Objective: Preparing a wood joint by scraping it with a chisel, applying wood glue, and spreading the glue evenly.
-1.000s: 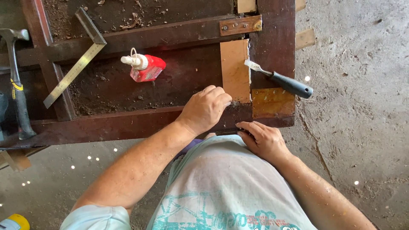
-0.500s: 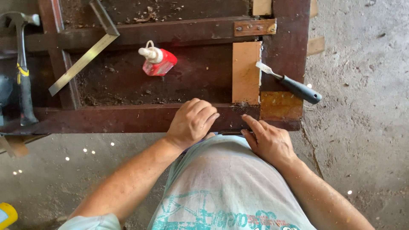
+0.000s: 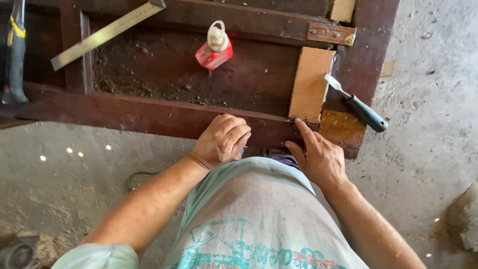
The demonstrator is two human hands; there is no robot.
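From the head camera, looking straight down, a dark reddish-brown wooden frame (image 3: pixel 149 117) lies on a dusty concrete floor (image 3: pixel 428 99), and both bare hands rest on its near rail.

The left hand (image 3: pixel 221 141) sits knuckles-up on the rail's near edge with its fingers curled under. Something bluish shows just beneath the fingertips, but it is too hidden to say whether the hand grips it or only the rail edge.

The right hand (image 3: pixel 318 157) lies flatter, fingers loosely spread and holding nothing. Its forefinger stretches forward and touches the rail right at the lower corner of a pale, unfinished wooden block (image 3: pixel 311 84). That block stands upright between the near rail and the far rail, set against the right-hand upright of the frame.

Just beside the block, on the right upright, lies a putty knife (image 3: pixel 356 104) with a dark handle, its blade pointing toward the block. Below it is a lighter, glossy orange-brown patch (image 3: pixel 341 127) on the frame's corner.

Inside the frame, on the dirty panel, a small red glue bottle (image 3: pixel 214 50) with a white nozzle lies tilted. A metal square (image 3: pixel 107 32) lies aslant across the upper left, and a hammer (image 3: pixel 15 50) shows at the left edge. A small metal hinge plate (image 3: pixel 331 34) is fixed on the far rail.
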